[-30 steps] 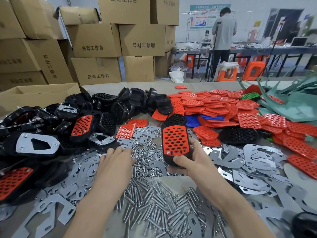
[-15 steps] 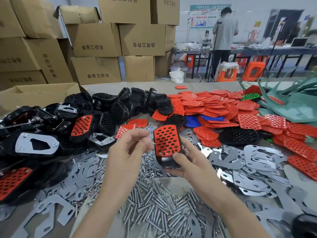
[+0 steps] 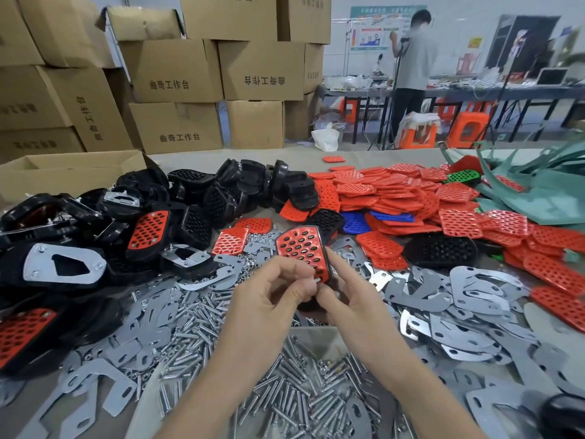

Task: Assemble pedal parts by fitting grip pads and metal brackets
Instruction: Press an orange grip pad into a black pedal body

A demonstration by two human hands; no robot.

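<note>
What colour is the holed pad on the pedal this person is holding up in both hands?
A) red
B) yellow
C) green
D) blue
A: the pedal gripped by the left hand and right hand shows a red pad with dark holes on its face.

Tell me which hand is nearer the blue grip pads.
Right. The right hand, gripping the pedal, is just below the blue grip pads; the left hand, pinching a small metal part, is farther down-left.
</note>
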